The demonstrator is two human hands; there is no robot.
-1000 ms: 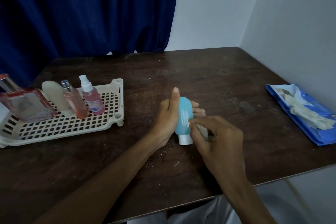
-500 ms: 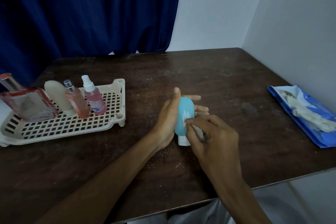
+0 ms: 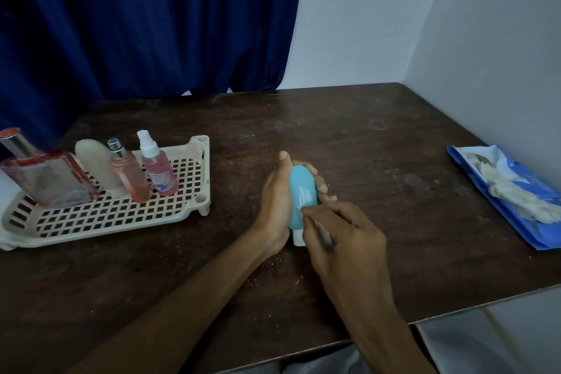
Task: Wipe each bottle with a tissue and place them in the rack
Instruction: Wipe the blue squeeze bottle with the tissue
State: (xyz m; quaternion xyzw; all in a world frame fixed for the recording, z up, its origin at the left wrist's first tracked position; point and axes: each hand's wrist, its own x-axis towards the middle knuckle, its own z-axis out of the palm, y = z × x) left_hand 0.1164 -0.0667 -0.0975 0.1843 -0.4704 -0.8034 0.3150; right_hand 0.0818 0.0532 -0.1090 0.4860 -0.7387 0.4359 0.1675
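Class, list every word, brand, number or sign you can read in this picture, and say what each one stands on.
No text can be read.
pink spray bottle: label with bluish print, too blurred to read.
blue tissue packet: pale markings, nothing legible.

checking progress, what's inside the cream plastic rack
Four bottles stand in the cream plastic rack: square glass perfume bottle, frosted white tube, slim pink spray, wider pink mister. Floor behind them hidden.
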